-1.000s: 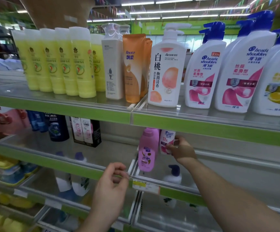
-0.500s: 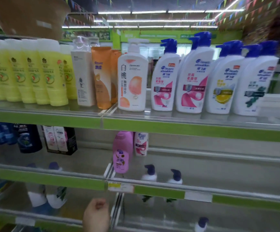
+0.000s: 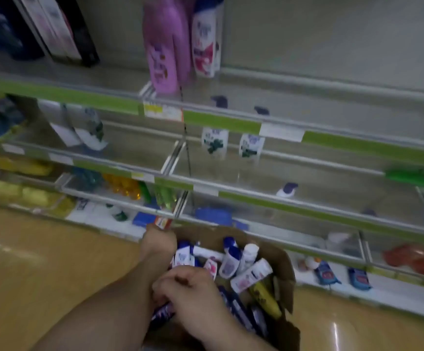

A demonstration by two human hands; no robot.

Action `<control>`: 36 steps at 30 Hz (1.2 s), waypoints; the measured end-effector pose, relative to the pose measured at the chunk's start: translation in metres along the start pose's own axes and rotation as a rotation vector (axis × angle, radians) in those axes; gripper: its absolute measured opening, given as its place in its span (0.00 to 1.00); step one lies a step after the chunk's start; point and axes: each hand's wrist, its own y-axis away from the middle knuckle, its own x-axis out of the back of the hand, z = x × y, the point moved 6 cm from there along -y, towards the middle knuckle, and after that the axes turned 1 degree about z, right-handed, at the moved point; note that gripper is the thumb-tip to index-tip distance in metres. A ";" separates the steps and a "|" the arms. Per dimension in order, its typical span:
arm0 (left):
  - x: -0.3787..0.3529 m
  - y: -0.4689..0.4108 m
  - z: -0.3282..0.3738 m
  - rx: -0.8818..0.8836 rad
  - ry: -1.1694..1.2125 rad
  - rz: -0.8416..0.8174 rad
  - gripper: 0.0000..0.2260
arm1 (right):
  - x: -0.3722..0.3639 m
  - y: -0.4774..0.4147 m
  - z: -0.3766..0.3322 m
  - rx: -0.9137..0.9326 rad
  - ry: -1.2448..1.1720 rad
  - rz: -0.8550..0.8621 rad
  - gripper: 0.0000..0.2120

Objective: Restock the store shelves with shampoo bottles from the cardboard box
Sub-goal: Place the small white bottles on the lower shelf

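Fetching from the cardboard box [image 3: 284,259]
The right grip [image 3: 190,290] curls round a dark bottle [image 3: 160,314]; left grip [image 3: 159,240] unreadable; next, lift clear

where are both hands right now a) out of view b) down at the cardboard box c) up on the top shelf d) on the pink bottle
b: the left hand is at the rim of the cardboard box, and the right hand curls over a dark bottle inside it.
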 end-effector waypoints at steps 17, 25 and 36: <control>-0.107 -0.007 -0.140 -0.157 -0.507 -0.385 0.17 | 0.181 -0.062 0.234 -0.555 0.727 0.322 0.18; -0.184 -0.024 -0.136 -0.337 -0.466 -0.518 0.17 | 0.245 -0.098 0.229 -0.544 0.841 0.574 0.24; -0.241 -0.031 -0.105 -0.246 -0.466 -0.415 0.24 | 0.260 -0.134 0.256 -0.628 0.758 0.423 0.20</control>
